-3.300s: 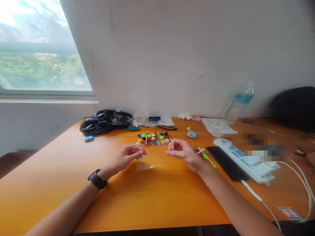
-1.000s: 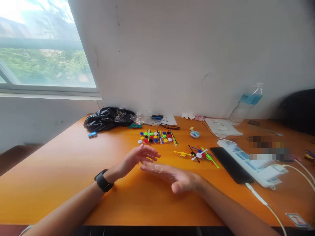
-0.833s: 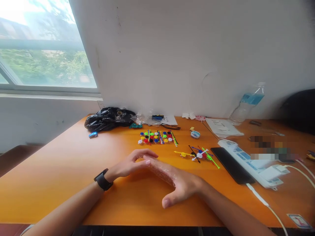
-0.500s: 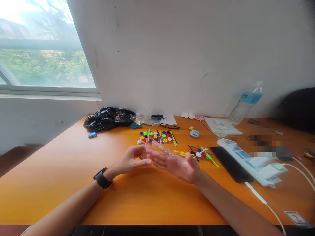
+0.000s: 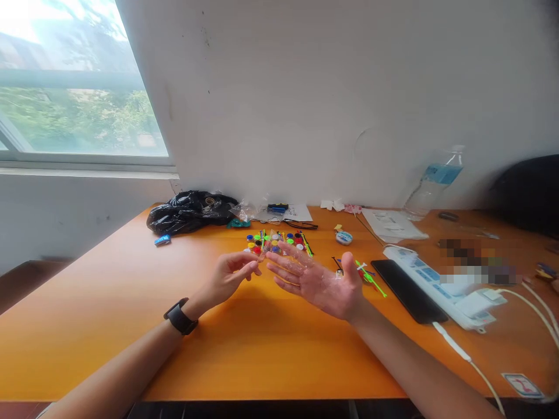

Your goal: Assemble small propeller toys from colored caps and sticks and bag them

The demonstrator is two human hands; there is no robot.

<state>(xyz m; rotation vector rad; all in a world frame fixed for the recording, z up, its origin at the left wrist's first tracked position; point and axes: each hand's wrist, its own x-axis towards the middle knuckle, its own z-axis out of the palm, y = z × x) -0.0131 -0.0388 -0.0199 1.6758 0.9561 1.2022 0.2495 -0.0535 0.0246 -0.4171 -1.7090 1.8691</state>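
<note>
A thin sheet of clear plastic film (image 5: 293,256) glints over the palm and fingers of my right hand (image 5: 325,291). That hand is open, palm facing left, with its fingers stretched out and its thumb up. Whether it is inside the film or only behind it, I cannot tell. My left hand (image 5: 229,280), with a black watch at the wrist, pinches the film's edge near the right fingertips. Past my hands lie several coloured discs (image 5: 250,238) and coloured plastic sticks (image 5: 307,241). Arrow-shaped pieces, one a green arrow (image 5: 374,284), are partly hidden behind my right hand.
On the right are a black phone (image 5: 406,291), a white power strip (image 5: 423,276) with cables, and a water bottle (image 5: 437,183). A black plastic bag (image 5: 187,212) and a small blue packet (image 5: 162,240) lie at the back left. A round container (image 5: 343,238) stands behind.
My hands have moved slightly apart; the left drew back to the left. My right fingers have spread and its thumb is raised more, hiding the yellow arrow piece.
</note>
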